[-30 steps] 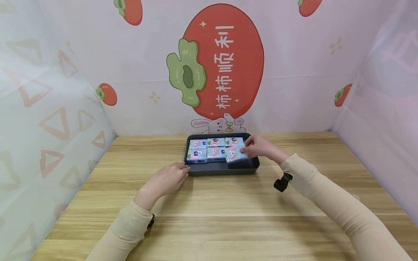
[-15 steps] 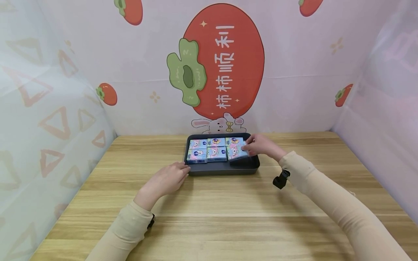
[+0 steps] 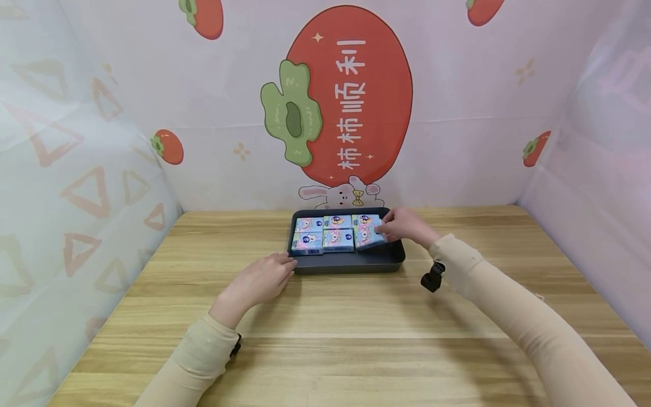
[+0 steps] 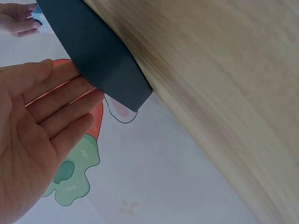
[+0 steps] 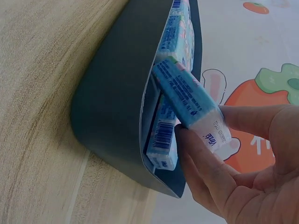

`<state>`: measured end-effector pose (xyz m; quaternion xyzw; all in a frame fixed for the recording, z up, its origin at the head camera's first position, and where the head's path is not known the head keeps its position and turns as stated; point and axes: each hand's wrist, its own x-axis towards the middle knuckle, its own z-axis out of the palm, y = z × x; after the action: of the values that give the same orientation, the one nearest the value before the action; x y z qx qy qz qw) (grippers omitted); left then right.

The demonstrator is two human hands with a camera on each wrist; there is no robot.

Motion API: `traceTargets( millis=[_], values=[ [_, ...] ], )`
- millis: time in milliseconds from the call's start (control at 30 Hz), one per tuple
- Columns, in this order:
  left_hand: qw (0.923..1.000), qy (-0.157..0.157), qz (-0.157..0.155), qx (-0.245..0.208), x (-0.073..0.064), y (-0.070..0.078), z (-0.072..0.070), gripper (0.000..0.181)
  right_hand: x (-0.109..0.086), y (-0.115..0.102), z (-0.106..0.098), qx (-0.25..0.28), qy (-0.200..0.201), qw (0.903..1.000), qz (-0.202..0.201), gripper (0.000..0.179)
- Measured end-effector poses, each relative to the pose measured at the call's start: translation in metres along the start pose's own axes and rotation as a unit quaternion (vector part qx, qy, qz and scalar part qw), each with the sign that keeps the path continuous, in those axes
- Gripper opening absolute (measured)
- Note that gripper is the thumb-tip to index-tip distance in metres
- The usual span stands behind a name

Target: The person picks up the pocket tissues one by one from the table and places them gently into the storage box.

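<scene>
My right hand (image 3: 408, 225) pinches a small blue-and-pink tissue pack (image 3: 368, 236) by its end, between thumb and fingers. In the right wrist view this pack tilts over the tray's wall side, with another tissue pack (image 5: 164, 133) lying lower inside. Several matching packs, such as a rabbit-printed pack (image 3: 307, 242), lie in rows in the dark grey tray (image 3: 351, 262). At the tray's front left corner, the nearly straight fingers of my left hand (image 3: 259, 278) touch its outer wall; the left wrist view shows the palm without anything in it.
The tray stands on a wooden table (image 3: 335, 333), near its back edge. Behind rises a pale backdrop (image 3: 447, 164) printed with a large red persimmon (image 3: 376, 96) and a rabbit. More cloth hangs at the left and right sides.
The held tissue pack has shifted slightly right and turned straighter, closer in line with its row. My right wrist has swung a little left; the left hand stays at the tray corner.
</scene>
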<state>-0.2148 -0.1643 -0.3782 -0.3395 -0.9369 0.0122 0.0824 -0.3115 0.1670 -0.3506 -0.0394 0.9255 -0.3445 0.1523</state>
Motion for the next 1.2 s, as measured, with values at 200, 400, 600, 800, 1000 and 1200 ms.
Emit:
traceTargets(
  millis=[200, 400, 600, 800, 1000, 1200],
  values=[
    [1.0000, -0.002, -0.001, -0.001, 0.000, 0.000, 0.000, 0.025, 0.004, -0.001, 0.002, -0.014, 0.007, 0.9999, 0.001, 0.039],
    [1.0000, -0.004, 0.000, -0.001, 0.000, 0.000, 0.001, 0.025, 0.009, 0.002, 0.005, -0.009, 0.009, 0.9999, 0.009, 0.041],
    [1.0000, 0.001, 0.003, -0.002, 0.001, -0.001, 0.002, 0.025, 0.012, 0.001, 0.005, -0.017, 0.009, 0.9998, 0.010, 0.042],
    [1.0000, 0.006, 0.006, 0.000, 0.001, -0.001, 0.002, 0.024, 0.013, -0.002, 0.004, -0.025, 0.008, 0.9995, 0.018, 0.039],
    [1.0000, 0.006, 0.007, 0.001, 0.001, -0.001, 0.002, 0.024, 0.011, -0.004, 0.004, -0.024, -0.001, 0.9993, 0.027, 0.038],
    [0.9999, 0.007, 0.008, 0.001, 0.001, -0.002, 0.003, 0.024, 0.011, -0.006, 0.004, -0.025, -0.006, 0.9993, 0.028, 0.033]
  ],
)
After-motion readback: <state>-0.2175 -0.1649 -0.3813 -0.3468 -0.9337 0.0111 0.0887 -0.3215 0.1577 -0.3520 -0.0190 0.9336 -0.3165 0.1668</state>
